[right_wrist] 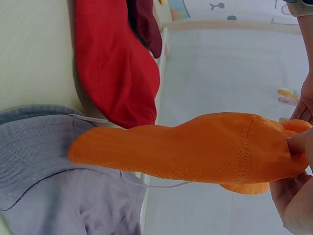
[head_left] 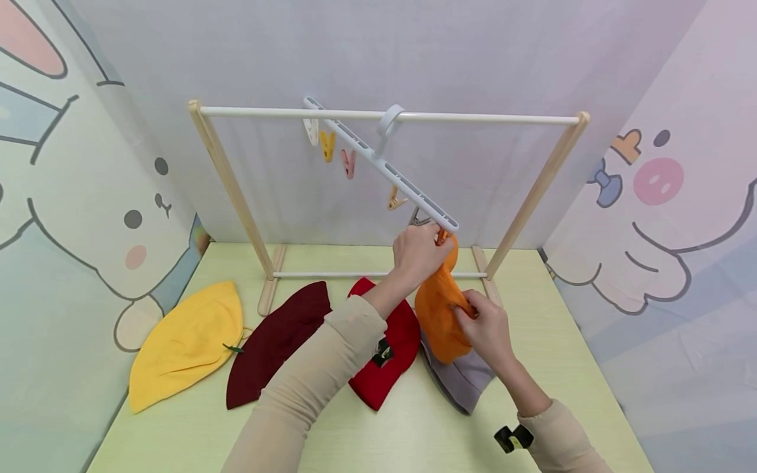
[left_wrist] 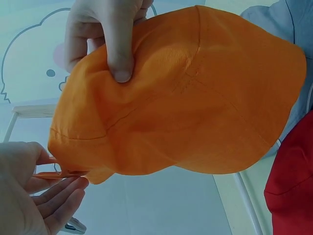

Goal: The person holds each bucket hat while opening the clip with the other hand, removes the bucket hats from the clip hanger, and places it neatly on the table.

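Observation:
An orange bucket hat (head_left: 437, 315) hangs below the near end of a pale grey clip hanger (head_left: 408, 187). My left hand (head_left: 416, 253) pinches an orange clothespin (left_wrist: 49, 175) at that end, against the hat's edge. Whether the clothespin's jaws have closed on the cloth, I cannot tell. Lower down, my right hand (head_left: 487, 328) grips the hat's fabric between thumb and fingers, also visible in the left wrist view, where the right hand (left_wrist: 110, 34) is at the top. A thin cord (right_wrist: 156, 185) dangles from the hat in the right wrist view.
White, yellow and pink clothespins (head_left: 347, 163) hang from the hanger, hooked over a rack's white bar (head_left: 284, 113). On the table (head_left: 532, 341) lie a yellow hat (head_left: 186, 341), a maroon hat (head_left: 278, 341), a red hat (head_left: 396, 341) and a grey hat (head_left: 467, 384).

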Demonstrator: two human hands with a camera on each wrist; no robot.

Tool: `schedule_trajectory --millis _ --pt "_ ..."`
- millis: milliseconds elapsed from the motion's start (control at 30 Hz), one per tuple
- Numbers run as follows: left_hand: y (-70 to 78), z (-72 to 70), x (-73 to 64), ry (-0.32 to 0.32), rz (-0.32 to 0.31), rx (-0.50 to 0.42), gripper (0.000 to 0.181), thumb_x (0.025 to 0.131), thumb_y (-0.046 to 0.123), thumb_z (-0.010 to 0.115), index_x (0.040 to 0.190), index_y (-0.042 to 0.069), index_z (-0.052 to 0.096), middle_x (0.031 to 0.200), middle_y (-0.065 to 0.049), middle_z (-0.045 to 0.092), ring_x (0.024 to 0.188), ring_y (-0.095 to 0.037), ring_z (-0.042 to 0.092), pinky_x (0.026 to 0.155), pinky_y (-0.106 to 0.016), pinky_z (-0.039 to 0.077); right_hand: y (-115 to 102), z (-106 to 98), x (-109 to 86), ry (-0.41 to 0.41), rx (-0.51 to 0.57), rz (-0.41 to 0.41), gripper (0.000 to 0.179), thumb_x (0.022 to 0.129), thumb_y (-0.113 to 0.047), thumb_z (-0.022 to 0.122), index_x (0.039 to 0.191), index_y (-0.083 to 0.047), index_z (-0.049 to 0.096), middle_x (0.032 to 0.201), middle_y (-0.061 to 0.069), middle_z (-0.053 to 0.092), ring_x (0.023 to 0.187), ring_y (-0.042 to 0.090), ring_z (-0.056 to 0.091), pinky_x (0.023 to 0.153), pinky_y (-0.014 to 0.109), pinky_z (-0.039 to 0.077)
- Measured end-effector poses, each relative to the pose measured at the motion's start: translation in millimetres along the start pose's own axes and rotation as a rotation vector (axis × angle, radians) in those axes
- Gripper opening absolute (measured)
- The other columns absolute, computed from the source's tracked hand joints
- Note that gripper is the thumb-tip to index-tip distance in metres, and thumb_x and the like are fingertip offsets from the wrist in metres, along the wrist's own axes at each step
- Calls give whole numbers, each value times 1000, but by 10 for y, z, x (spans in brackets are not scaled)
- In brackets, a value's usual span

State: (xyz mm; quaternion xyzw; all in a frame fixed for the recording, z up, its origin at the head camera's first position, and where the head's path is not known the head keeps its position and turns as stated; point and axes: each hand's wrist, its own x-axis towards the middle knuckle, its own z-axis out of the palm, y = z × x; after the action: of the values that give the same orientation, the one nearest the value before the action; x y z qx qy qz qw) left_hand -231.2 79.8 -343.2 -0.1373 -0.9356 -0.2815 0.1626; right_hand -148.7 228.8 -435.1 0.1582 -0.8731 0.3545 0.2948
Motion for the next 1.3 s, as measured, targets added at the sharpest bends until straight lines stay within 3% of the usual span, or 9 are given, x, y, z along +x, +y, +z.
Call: schedule_trajectory --millis 300,500,800,1300 --pt "-11 -29 -7 -18 0 33 22 89 30 52 70 22 58 49 4 41 42 -12 33 39 -19 22 15 -21 -17 -2 -18 34 15 72 2 71 80 -8 63 64 -2 51 56 9 45 52 15 35" --pt "-15 -28 3 -9 6 8 20 89 31 53 75 22 63 49 5 43 40 -11 33 38 -18 22 27 -35 -36 -8 -16 53 15 72 1 72 80 -8 63 65 -1 54 56 10 46 51 15 37" --pt "-19 -39 5 -6 5 -2 26 88 30 52 65 21 56 48 6 40 40 -10 33 38 -19 22 46 -50 -66 -33 -36 123 14 73 -2 73 83 -8 65 69 2 60 57 12 48 51 19 42" --pt "-28 -53 -14 -25 -6 3 25 88 32 53 67 21 58 49 5 41 41 -11 34 38 -18 23 113 -167 -40 -12 -71 158 13 74 -4 72 82 -9 64 65 1 56 53 11 44 49 15 37"
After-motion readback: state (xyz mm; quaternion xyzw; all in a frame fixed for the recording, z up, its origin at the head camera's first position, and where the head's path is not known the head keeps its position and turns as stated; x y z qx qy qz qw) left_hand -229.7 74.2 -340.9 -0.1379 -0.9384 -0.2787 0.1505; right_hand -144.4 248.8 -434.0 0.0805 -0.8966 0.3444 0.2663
